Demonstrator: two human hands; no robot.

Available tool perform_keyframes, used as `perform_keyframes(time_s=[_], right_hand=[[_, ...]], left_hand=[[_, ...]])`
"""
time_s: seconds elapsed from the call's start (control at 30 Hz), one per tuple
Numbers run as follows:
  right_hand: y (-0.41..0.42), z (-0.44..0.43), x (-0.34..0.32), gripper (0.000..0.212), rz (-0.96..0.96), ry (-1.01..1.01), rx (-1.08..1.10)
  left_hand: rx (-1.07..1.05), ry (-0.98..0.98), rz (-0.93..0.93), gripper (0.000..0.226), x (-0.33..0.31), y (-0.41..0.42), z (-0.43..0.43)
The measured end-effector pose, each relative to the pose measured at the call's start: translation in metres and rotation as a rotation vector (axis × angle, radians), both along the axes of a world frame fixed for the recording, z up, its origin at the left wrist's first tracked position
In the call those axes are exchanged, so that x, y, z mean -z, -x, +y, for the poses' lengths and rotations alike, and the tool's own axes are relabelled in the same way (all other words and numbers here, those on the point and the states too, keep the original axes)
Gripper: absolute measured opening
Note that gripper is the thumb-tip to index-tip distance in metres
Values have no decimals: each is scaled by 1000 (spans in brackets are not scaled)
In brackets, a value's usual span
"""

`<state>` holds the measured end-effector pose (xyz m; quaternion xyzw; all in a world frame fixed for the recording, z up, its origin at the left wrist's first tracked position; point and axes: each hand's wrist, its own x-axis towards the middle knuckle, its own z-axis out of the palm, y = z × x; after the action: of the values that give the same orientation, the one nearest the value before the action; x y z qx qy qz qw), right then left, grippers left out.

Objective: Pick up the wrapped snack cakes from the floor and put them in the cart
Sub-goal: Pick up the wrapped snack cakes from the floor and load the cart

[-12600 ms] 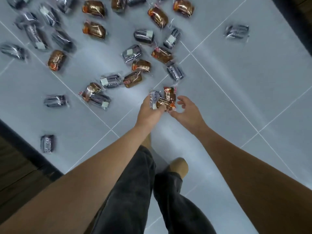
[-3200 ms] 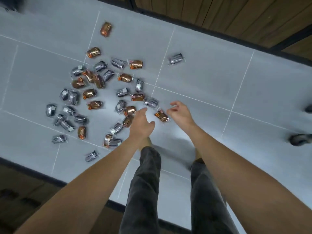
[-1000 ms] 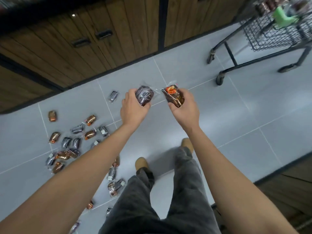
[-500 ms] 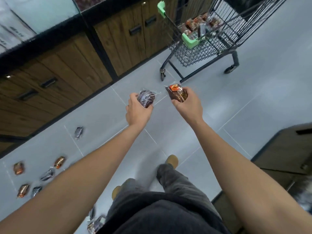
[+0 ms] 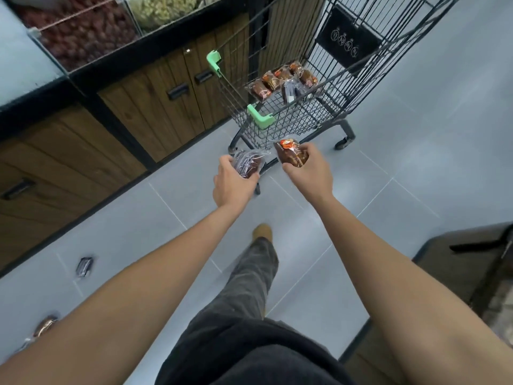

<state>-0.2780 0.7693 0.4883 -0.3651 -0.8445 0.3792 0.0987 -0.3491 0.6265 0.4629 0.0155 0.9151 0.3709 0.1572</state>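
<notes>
Grey tiled floor (image 5: 402, 151) runs beside wooden cabinets, and from the head view the wire cart (image 5: 277, 126) stands just ahead, several cakes (image 5: 283, 81) lying in its basket. The left hand (image 5: 233, 184) curls round a dark-wrapped cake (image 5: 247, 165); the right hand (image 5: 311, 173) grips an orange-labelled cake (image 5: 293, 155), both short of the cart. They look light, soft and crinkly (easily squashed), so a gentle hold across the middle suits. A stray cake (image 5: 84, 266) lies on the floor.

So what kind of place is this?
Probably a shop or supermarket: a wire shopping cart holding wrapped snack cakes stands beside clear bulk-food bins set above wooden cabinets.
</notes>
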Motion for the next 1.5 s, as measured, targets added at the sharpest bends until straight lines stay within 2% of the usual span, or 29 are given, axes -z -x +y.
perform_keyframes(time_s=[0.2,0.47,0.77,0.87,1.13,1.27,1.4,1.5], right_hand=[[79,83,3,41,-23,-5,-21],[177,178,9,38,-108,52,-36],[262,251,27,41,-167,53,-73],[291,273,43,41,-235,49,-157],[380,337,118,46,-522,179,-334],[421,356,168,51,-622,265,-384],[451,361,218,39,-611,238,-394],[464,360,251,41,-573,135,-437]], left_hand=[[6,-64,13,51,7,79,92],[-16,-35,-7,49,5,183,189],[-116,-6,-158,46,21,258,260],[-174,-3,-260,50,38,279,282],[-440,-32,-569,62,108,331,347],[-540,-53,-640,62,153,356,363],[-609,11,-670,73,197,378,379],[-672,83,-645,82,227,392,389]])
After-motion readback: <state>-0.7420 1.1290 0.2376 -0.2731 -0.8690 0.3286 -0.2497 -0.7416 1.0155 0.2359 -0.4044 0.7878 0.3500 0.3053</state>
